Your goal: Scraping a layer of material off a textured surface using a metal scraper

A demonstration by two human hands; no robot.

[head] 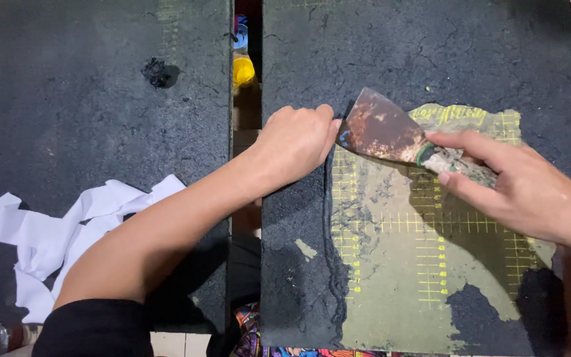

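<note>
**Scraper blade set against a black-coated board**

The right hand [523, 185] grips a scraper [398, 135] by its handle, the fingers closed round it and the forefinger laid along the top. The broad, rust-stained blade points to the left, and its far corner lies just beside the knuckles of the left hand [295, 142]. The left hand is curled into a loose fist and presses down on the right-hand board [431, 53] at the edge of the black coating [299, 264]; whether anything is pinched inside it cannot be told.

Under the scraper, a bare greenish patch [418, 264] with yellow grid lines shows where the coating is off the board. A ragged ridge of black stuff runs down the left edge of that patch, and a small island of it remains near the lower right corner.

A second black board [100, 132] lies to the left across a narrow gap. Crumpled white paper [67, 231] lies on it beside the left forearm, and a small dark lump [156, 71] sits near its top. A yellow object [243, 69] shows down in the gap.
</note>
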